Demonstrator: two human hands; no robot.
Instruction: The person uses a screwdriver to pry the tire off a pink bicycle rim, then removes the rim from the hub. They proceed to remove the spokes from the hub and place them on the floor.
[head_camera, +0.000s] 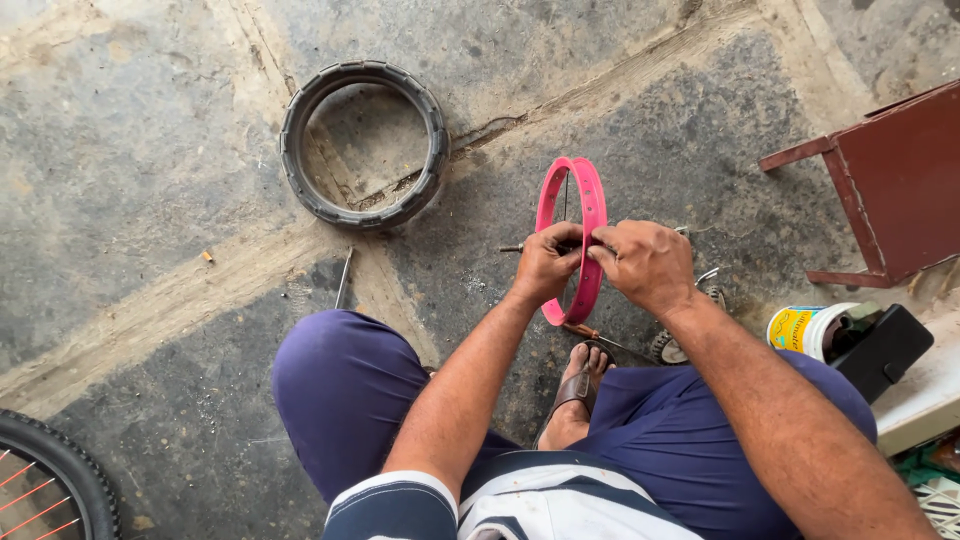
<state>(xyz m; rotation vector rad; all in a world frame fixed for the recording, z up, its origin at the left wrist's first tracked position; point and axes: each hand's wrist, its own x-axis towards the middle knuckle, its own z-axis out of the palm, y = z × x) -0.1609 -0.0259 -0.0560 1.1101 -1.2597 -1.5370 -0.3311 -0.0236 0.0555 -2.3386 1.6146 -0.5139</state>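
Two hands at work on one pink wheel rim (590, 215), seen from above over bent knees in blue trousers (345, 395).

1. Nearest: striped shirt hem (520, 505) at bottom edge; sandalled foot (580, 385) between the knees, on the concrete floor (150, 160).
2. Left hand (545, 262): fingers curled shut around the near side of the rim, thumb on top, knuckles toward the camera.
3. Right hand (645, 262): fingers closed in a pinch at the rim's edge, fingertips touching those of the left hand. Small part pinched there: cannot tell what it is.
4. Rim: upright on edge, just beyond the foot, lower arc near the floor, upper arc free above both hands. One thin spoke (565, 195) visible inside the upper opening.
5. Metal axle end (512, 248) projecting left of the left hand.
6. Right of the rim: small cog-like part (665, 350) on the floor, then a yellow-and-white tin (800, 328) beside a black box (885, 350).
7. Farther right: dark red metal stand (890, 185).
8. Far left, well apart from the rim: black tyre (300, 170) lying flat.
9. Bottom left corner: spoked wheel with tyre (60, 480), partly out of view.
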